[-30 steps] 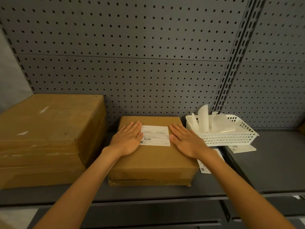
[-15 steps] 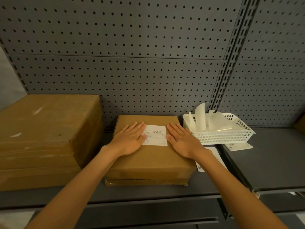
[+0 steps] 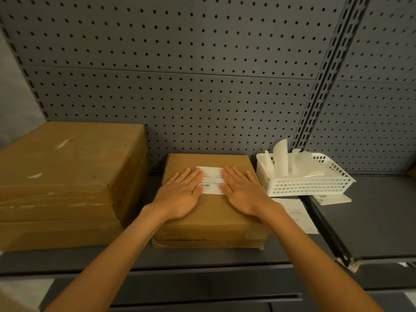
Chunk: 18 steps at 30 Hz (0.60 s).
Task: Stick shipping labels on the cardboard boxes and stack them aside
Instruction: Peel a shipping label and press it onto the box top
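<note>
A flat cardboard box lies on the dark shelf, in the middle. A white shipping label is on its top face. My left hand lies flat with straight fingers over the label's left end. My right hand lies flat the same way over the label's right end. Only the label's middle strip shows between the hands. To the left stands a stack of larger cardboard boxes.
A white plastic basket with curled backing papers stands right of the box. Loose label sheets lie on the shelf beside and under the basket. A grey pegboard wall closes the back.
Both hands have slid inward across the label toward each other, covering more of it. The view has shifted slightly.
</note>
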Motion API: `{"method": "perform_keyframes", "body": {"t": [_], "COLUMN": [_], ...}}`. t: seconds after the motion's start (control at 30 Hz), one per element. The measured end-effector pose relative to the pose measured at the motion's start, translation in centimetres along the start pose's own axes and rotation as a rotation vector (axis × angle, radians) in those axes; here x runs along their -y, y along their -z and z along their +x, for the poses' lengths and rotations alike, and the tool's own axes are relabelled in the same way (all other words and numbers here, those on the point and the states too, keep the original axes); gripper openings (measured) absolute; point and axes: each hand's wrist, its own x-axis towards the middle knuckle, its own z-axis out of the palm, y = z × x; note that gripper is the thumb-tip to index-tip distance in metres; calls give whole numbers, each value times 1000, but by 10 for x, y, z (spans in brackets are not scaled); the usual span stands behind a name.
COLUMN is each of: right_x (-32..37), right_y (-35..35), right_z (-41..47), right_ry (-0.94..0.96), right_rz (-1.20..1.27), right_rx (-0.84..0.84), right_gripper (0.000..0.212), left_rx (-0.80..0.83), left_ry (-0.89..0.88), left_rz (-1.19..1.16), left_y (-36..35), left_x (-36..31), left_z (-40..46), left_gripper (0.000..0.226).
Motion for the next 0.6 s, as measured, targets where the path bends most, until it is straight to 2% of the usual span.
{"method": "perform_keyframes", "body": {"t": [0.37, 0.6], "right_x": [-4, -9], "right_y": [-4, -8], "right_z": [-26, -28], "right_ry": [-66, -291], "right_rz": [30, 205], "right_rx": [-21, -129], "right_gripper": [55, 55], "left_rx": [-45, -36], "left_ry": [110, 159], "left_rz": [-18, 1], "left_y": [2, 2], "left_x": [1, 0], "left_z": [-2, -6], "left_gripper": [53, 56]}}
